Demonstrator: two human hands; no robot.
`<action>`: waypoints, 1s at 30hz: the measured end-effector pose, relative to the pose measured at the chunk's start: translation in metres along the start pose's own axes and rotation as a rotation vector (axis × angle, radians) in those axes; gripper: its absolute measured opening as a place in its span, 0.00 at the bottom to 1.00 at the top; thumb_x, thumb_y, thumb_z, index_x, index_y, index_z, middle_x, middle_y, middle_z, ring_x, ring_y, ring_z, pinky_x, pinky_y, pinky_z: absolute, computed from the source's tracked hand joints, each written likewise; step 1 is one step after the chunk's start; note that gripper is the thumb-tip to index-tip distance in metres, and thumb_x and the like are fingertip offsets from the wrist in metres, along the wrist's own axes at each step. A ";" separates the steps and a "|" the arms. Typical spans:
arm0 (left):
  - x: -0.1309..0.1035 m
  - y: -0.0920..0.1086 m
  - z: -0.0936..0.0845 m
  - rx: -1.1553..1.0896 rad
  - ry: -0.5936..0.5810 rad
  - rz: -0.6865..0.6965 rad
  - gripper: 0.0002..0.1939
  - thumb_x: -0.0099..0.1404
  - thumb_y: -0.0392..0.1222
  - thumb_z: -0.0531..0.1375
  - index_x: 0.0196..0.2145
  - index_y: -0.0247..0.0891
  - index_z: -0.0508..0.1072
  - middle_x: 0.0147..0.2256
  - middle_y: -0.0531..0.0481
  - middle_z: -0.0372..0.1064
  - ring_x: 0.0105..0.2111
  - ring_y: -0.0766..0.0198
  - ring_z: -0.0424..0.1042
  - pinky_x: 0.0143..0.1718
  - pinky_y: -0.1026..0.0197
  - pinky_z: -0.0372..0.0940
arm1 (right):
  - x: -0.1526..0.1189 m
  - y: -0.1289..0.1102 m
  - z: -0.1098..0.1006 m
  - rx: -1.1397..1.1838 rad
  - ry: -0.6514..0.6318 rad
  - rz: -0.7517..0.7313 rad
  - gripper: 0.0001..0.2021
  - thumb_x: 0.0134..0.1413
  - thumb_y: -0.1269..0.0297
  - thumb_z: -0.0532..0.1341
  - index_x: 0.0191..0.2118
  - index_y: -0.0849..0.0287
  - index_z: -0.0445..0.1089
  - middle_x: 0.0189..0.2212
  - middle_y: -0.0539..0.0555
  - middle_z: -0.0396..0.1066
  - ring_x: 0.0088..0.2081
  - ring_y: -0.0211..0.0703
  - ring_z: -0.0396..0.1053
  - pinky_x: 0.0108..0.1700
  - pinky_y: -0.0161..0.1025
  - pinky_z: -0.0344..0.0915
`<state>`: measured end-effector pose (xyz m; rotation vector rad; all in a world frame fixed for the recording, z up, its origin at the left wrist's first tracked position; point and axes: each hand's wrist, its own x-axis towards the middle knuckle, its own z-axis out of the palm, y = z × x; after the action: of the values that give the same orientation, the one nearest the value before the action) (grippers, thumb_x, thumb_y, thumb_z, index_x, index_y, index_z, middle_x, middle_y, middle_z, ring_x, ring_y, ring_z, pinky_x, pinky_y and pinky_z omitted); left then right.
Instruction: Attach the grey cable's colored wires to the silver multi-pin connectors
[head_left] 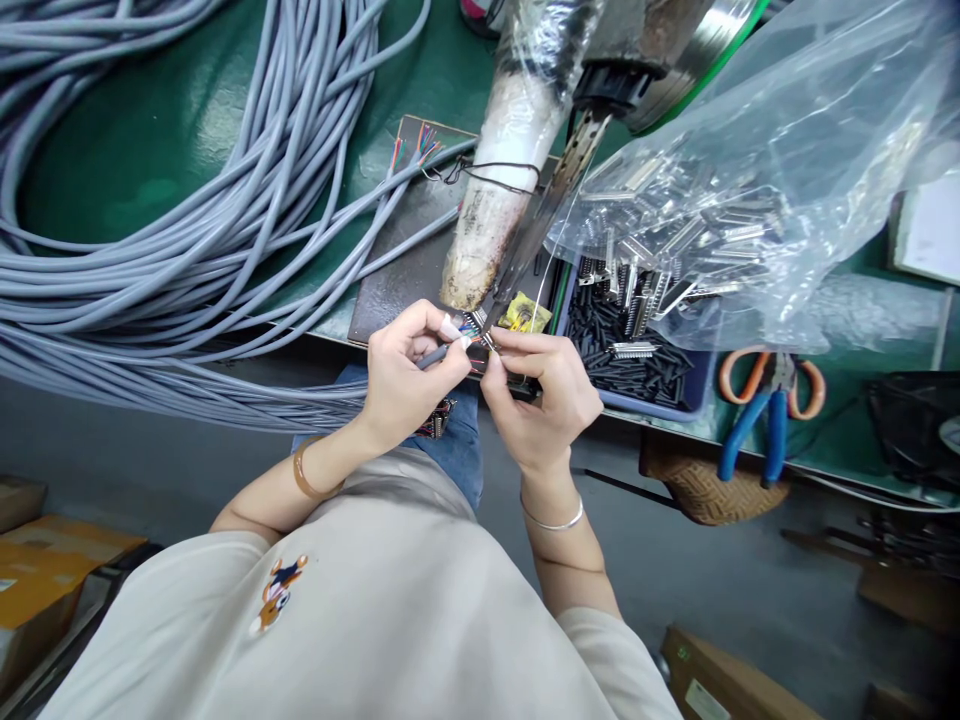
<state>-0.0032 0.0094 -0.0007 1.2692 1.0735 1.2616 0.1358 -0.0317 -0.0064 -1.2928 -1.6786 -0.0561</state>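
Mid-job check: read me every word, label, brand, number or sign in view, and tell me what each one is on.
No text can be read with certainty.
Lower-right cardboard box: a green marking and a pale label, both too small and blurred to read.
Left-hand box: a small pale label, unreadable.

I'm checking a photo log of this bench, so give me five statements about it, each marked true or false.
1. The left hand holds a grey cable. True.
2. The right hand lies flat on the bench. False: it pinches a connector.
3. A clear bag partly covers the tray. True.
4. The blue-handled pliers lie left of the tray. False: they lie to its right.
5. The cable bundle is orange. False: it is grey.
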 end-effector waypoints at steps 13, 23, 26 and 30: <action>0.001 0.003 -0.001 0.025 -0.002 0.010 0.06 0.56 0.32 0.64 0.27 0.37 0.69 0.24 0.58 0.64 0.20 0.76 0.59 0.21 0.71 0.55 | 0.002 -0.003 -0.002 -0.088 0.003 -0.092 0.11 0.55 0.77 0.68 0.35 0.55 0.67 0.40 0.54 0.82 0.38 0.38 0.80 0.40 0.33 0.76; -0.003 0.003 -0.006 -0.130 -0.102 -0.141 0.07 0.54 0.34 0.66 0.28 0.37 0.69 0.28 0.54 0.70 0.21 0.76 0.63 0.22 0.72 0.58 | -0.010 -0.002 -0.006 0.090 -0.011 0.086 0.08 0.58 0.76 0.66 0.39 0.54 0.71 0.38 0.51 0.82 0.39 0.40 0.81 0.40 0.36 0.77; -0.003 0.003 -0.007 -0.146 -0.125 -0.168 0.08 0.52 0.33 0.65 0.27 0.37 0.68 0.28 0.54 0.70 0.21 0.76 0.64 0.22 0.71 0.59 | -0.014 -0.001 -0.009 0.136 0.102 0.120 0.09 0.61 0.73 0.65 0.44 0.53 0.75 0.32 0.47 0.80 0.30 0.39 0.79 0.30 0.36 0.75; -0.004 0.002 -0.006 -0.146 -0.108 -0.168 0.08 0.51 0.33 0.65 0.25 0.37 0.67 0.28 0.54 0.70 0.22 0.76 0.64 0.22 0.72 0.59 | -0.012 0.001 -0.013 0.180 0.440 0.051 0.12 0.65 0.65 0.63 0.52 0.48 0.75 0.21 0.42 0.70 0.15 0.35 0.64 0.19 0.36 0.65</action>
<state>-0.0096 0.0057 0.0004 1.1008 0.9721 1.1110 0.1445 -0.0469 -0.0078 -1.0933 -1.2453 -0.1452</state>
